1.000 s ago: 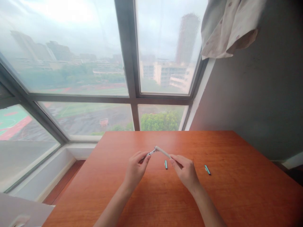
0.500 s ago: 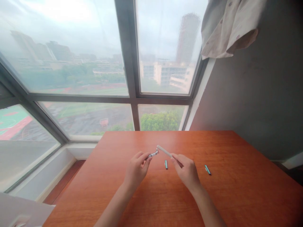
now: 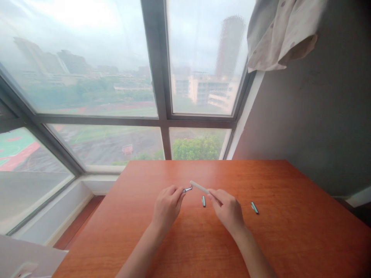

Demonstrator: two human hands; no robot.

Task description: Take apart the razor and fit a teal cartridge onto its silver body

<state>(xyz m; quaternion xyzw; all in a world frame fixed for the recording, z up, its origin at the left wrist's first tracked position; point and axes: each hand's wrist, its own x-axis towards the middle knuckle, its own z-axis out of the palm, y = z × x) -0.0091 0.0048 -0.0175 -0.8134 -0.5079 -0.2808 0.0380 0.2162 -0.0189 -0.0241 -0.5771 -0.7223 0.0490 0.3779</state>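
My left hand (image 3: 167, 206) is closed in a pinch on a shiny metal razor handle (image 3: 188, 189), whose bare, bent end points to the right. Thumb and fingers of my right hand (image 3: 227, 208) grip a slim, pale grey stick (image 3: 199, 187) with a rounded tip. The stick's tip is at the bent end of the handle, above the table; whether they touch I cannot tell. On the tabletop between my hands lies a teal and black razor cartridge (image 3: 203, 201). A second razor cartridge (image 3: 254, 207) rests to the right of my right hand.
The reddish-brown wooden table (image 3: 290, 239) reaches back to large windows with a grey frame (image 3: 164, 122). A pale buttoned cloth garment (image 3: 284, 34) hangs at the upper right before a dark grey wall (image 3: 313, 116).
The stick's tip has shifted slightly left and down along the bent end of the razor handle. The handle has turned a little in my left hand. Both cartridges lie where they were.
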